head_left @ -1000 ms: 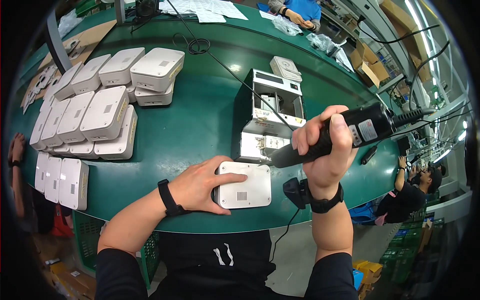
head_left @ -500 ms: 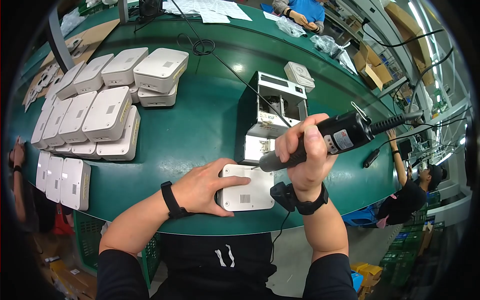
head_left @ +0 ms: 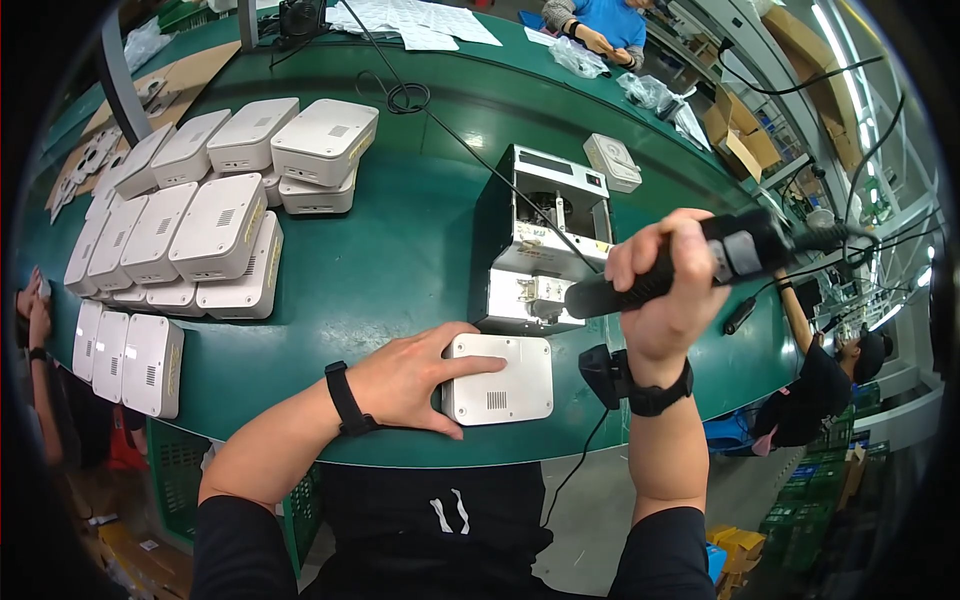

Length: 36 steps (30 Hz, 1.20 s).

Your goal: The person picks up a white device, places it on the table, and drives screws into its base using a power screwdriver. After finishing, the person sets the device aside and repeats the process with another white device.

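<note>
A white plastic case (head_left: 520, 382) with a small slotted vent and screw holes at its corners lies flat near the front edge of the green table. My left hand (head_left: 405, 372) steadies it, index finger stretched across its top and thumb by its lower left side. My right hand (head_left: 672, 290) grips a black corded electric screwdriver (head_left: 745, 252), held nearly level. The screwdriver's nose is at the front outlet of a black and silver screw feeder (head_left: 558, 238), just beyond the case. The bit's tip is hard to make out there.
Several stacked white cases (head_left: 215, 230) fill the table's left side. A white device (head_left: 612, 163) sits behind the feeder. The screwdriver's cable (head_left: 465, 145) runs above the table. A person in blue (head_left: 605, 30) works at the far side; other people are at left and right.
My right hand has moved the screwdriver away from the case's upper edge, up and right to the feeder's outlet. My left hand stays on the case, which has barely shifted.
</note>
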Motion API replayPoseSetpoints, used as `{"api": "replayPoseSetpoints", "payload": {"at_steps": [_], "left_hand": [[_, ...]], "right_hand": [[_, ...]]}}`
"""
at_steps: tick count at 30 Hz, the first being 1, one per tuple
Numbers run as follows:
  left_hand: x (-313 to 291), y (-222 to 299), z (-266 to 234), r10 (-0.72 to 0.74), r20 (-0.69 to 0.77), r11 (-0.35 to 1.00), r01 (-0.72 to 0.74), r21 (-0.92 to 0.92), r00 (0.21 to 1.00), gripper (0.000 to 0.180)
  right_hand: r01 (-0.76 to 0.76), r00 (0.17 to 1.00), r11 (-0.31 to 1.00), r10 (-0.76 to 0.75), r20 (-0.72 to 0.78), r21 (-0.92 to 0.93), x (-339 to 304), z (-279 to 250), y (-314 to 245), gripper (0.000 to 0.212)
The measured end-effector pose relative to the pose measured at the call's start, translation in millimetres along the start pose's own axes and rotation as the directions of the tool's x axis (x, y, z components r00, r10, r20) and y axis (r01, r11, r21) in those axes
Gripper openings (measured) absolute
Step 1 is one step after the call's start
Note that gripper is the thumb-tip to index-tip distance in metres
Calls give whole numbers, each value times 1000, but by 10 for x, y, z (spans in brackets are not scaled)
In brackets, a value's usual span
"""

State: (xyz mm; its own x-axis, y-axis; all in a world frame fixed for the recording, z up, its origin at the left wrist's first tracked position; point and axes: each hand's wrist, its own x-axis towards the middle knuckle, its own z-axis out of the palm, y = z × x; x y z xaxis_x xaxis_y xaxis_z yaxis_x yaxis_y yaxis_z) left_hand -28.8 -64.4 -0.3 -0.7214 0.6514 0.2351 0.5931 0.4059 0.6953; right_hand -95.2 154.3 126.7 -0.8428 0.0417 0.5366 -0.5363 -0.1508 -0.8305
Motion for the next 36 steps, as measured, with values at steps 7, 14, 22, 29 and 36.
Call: {"api": "replayPoseSetpoints", "payload": {"at_steps": [7, 14, 22, 29, 36], "left_hand": [[-3, -10, -10, 6, 10, 1000, -6, -24, 1000, 81], [-6, -13, 0, -15, 23, 999, 16, -45, 1000, 79], [-29, -77, 45, 1, 17, 1000, -1, -25, 1000, 85], [-25, -94, 75, 20, -13, 1000, -20, -13, 1000, 84], [-22, -9, 37, -29, 0, 1000, 29, -6, 1000, 83]], "right_hand": [[-132, 986, 990, 126, 107, 52, -154, 162, -93, 21], [-194, 958, 967, 149, 246, 168, -325, 450, -70, 27], [-236, 933, 969, 206, 296, 71, -415, 586, 62, 29], [-244, 936, 962, 201, 290, 121, -455, 572, 94, 27], [-158, 981, 954, 121, 155, 254, -362, 428, 31, 18]]}}
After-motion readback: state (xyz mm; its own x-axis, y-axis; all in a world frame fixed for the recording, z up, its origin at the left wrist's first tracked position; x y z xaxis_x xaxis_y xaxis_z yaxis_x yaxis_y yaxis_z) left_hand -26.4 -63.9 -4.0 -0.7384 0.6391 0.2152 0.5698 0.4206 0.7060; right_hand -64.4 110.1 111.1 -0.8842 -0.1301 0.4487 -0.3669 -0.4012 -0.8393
